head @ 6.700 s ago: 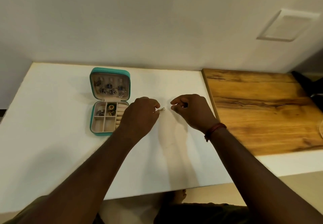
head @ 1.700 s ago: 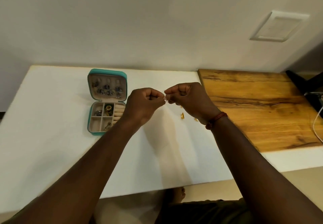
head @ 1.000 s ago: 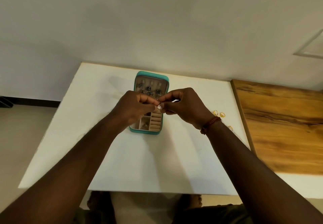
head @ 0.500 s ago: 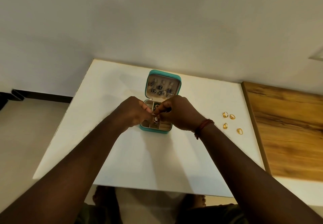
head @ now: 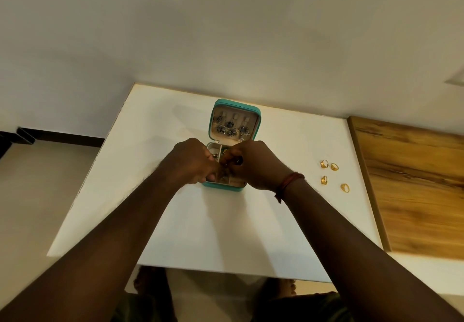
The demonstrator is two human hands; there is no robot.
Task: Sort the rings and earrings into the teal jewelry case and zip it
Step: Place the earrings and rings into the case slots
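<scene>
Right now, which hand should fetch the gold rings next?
Right. The right hand is on the side where the four gold rings lie, right of the teal jewelry case; the left hand would cross over it.

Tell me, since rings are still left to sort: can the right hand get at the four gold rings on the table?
Probably yes. The gold rings lie loose on the white table, right of the right hand, with nothing between them, though it is busy over the teal case.
</scene>
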